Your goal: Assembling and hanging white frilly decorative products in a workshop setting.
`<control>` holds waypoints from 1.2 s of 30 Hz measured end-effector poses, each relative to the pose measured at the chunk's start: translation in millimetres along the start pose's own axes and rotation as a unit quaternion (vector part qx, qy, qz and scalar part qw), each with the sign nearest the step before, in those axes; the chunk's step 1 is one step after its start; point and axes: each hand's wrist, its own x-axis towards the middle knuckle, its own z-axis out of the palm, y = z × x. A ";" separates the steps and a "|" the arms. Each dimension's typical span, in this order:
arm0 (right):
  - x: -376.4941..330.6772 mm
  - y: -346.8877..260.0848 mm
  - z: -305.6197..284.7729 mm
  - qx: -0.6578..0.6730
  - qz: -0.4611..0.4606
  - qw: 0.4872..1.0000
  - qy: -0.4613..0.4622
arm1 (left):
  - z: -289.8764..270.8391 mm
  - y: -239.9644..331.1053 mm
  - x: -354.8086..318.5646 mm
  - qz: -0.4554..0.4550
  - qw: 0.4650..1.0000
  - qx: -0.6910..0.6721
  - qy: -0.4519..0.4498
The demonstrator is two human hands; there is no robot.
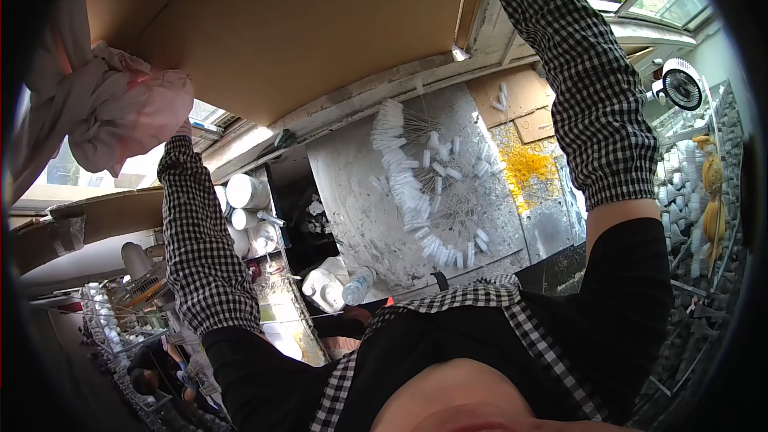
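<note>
My left arm, in a black-and-white checked sleeve, reaches up on the left. Only a sliver of my left hand (183, 127) shows at the wrist, and a bunched pale pink cloth (132, 108) covers the fingers. Whether they grip the cloth is hidden. Beside the cloth, a large brown cardboard sheet (320, 24) stands across the window. On the right my other checked sleeve (592, 88) stretches up past the sheet's right edge, and my right hand lies beyond the top of the picture.
Below the sheet, a grey worktop (352, 184) holds many white pieces on thin wires (400, 168) and a yellow patch (528, 168). White tubs (246, 191), a jug (324, 284) and a clear bottle (359, 285) stand left. A fan (682, 84) is at right; another person (152, 368) is lower left.
</note>
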 end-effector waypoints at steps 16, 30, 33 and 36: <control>-127.5 -1.3 -88.1 -0.004 -0.058 0.998 0.000 | 96.8 -120.1 -133.9 0.121 0.977 -0.143 -0.105; -388.7 0.6 -423.8 0.036 0.417 0.833 -0.361 | 230.4 -45.8 -416.5 0.166 0.915 -0.125 -0.346; -408.4 -8.0 -451.2 0.031 0.422 0.814 -0.397 | 259.1 -52.6 -470.8 0.128 0.891 -0.137 -0.414; -442.5 -18.0 -451.2 0.089 0.442 0.789 -0.418 | 258.7 -84.5 -528.0 0.050 0.905 -0.139 -0.399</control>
